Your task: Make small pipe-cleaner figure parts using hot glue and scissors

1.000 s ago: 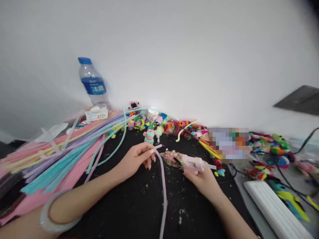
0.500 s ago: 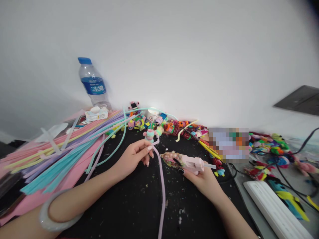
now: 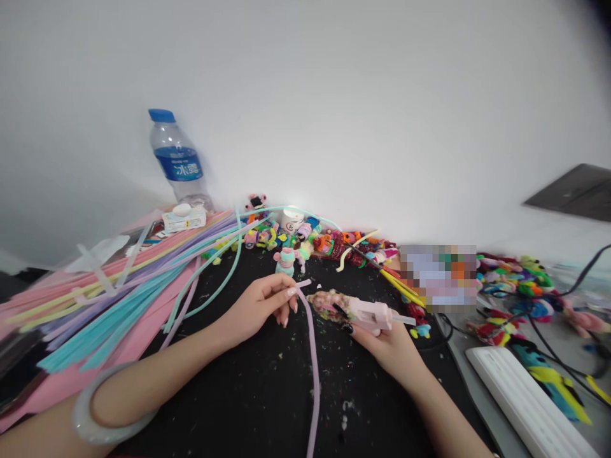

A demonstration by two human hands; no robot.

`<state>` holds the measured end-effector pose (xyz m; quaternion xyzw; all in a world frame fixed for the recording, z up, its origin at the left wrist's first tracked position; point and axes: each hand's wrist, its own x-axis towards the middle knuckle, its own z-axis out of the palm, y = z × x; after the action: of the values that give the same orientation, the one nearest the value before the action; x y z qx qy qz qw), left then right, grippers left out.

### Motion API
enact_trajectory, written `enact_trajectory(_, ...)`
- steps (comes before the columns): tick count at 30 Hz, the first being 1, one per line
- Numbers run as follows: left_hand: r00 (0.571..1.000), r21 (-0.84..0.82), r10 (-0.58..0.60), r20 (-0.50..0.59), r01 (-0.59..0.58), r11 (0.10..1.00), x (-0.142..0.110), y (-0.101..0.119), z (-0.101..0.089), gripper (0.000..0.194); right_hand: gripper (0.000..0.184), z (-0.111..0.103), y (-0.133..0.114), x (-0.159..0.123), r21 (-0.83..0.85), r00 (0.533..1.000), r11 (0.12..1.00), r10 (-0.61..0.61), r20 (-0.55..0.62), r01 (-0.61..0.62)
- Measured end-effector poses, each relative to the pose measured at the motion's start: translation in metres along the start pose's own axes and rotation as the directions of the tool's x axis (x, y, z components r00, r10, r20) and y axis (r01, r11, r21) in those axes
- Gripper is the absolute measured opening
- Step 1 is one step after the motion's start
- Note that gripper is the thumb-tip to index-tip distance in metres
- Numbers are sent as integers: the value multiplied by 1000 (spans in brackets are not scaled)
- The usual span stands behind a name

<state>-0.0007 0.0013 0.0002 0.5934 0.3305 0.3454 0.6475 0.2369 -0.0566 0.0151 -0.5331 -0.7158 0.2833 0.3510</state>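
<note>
My left hand (image 3: pixel 270 299) pinches a lilac pipe cleaner (image 3: pixel 314 369) close to its bent upper end. The strip's long tail hangs down past the bottom of the view. In my right hand (image 3: pixel 384 346) is a pale pink hot glue gun (image 3: pixel 370 312), its front crusted with coloured fuzz and a glue stick poking out behind. Its nozzle points left, very near the pipe cleaner; I cannot tell whether they touch. Just beyond my left fingers stands a small pink and mint fuzzy figure (image 3: pixel 286 259).
Bundled pastel pipe cleaners (image 3: pixel 128 305) spread over the left side, with a water bottle (image 3: pixel 176 159) behind. Several fuzzy dolls (image 3: pixel 329 243) line the wall around a paper cup (image 3: pixel 292 219). A white power strip (image 3: pixel 525 401) and black cables (image 3: pixel 554 346) lie right. A black mat (image 3: pixel 238 394) covers the middle.
The pipe cleaner's tip turned up toward the figure half a second ago and now points right again, as my left fingers shifted slightly. The glue gun has stayed almost still.
</note>
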Motion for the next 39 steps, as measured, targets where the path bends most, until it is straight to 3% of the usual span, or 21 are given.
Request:
enact_trajectory(25, 994, 53, -39, 102, 33, 998, -2, 2, 3, 18, 13, 1, -1, 2, -12, 1000, 1000, -5, -1, 5)
enact_trajectory(39, 999, 64, -4, 32, 2, 998, -2, 6, 2, 18, 16, 0, -1, 0, -25, 1000, 1000, 11, 4, -11)
